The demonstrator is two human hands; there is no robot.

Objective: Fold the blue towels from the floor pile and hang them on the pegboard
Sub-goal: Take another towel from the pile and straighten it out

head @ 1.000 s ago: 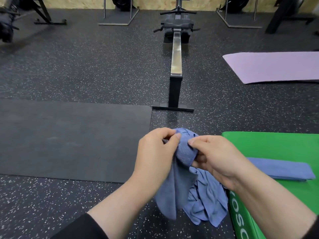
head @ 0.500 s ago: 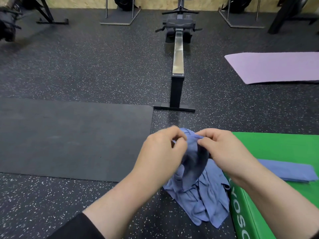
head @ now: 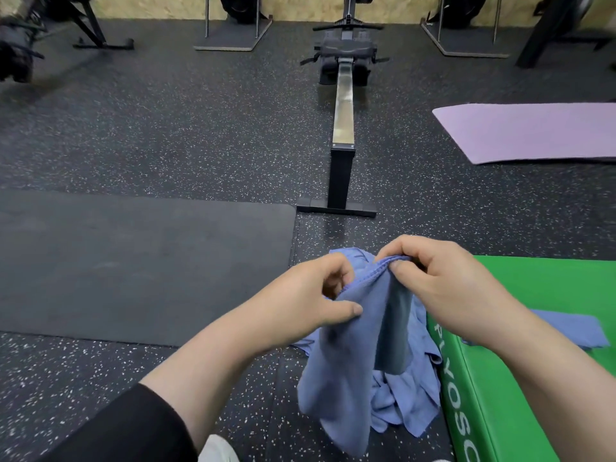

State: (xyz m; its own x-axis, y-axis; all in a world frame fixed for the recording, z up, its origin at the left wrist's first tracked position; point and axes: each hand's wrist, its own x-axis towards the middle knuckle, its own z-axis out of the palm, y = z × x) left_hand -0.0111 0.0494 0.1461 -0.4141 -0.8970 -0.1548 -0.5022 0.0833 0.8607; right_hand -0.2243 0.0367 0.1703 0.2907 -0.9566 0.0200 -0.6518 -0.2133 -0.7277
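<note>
1. Left hand (head: 310, 295): fingers curled, thumb pressed against the cloth, gripping the upper edge of the held blue towel (head: 350, 355).
2. Right hand (head: 443, 288): thumb and forefinger pinch the stitched hem of the same towel, close beside the left hand.
3. The held towel hangs from both hands in loose vertical folds, above the floor (head: 166, 135). Its surface is soft and matte; the hem shows a line of overlock stitching.
4. Directly beneath and behind it, the floor pile (head: 406, 401) of crumpled blue towels lies against the side of a green box (head: 550, 411).
5. A folded blue towel (head: 566, 331) lies flat on top of the green box, partly hidden by the right forearm.
6. The green box has a smooth padded vinyl skin. White capital letters run down its near side wall; "PLYOSC" can be read before the frame edge cuts the word off.
7. The floor is black rubber with white flecks.
8. A plain black mat (head: 133, 261) lies flat at left; a lilac mat (head: 526, 131) lies at right, well apart from the towels.
9. A rowing machine (head: 343, 128) with a bright metal rail and black foot stands straight ahead, near the towels.
10. A black sleeve (head: 133, 428) covers the left upper forearm.
</note>
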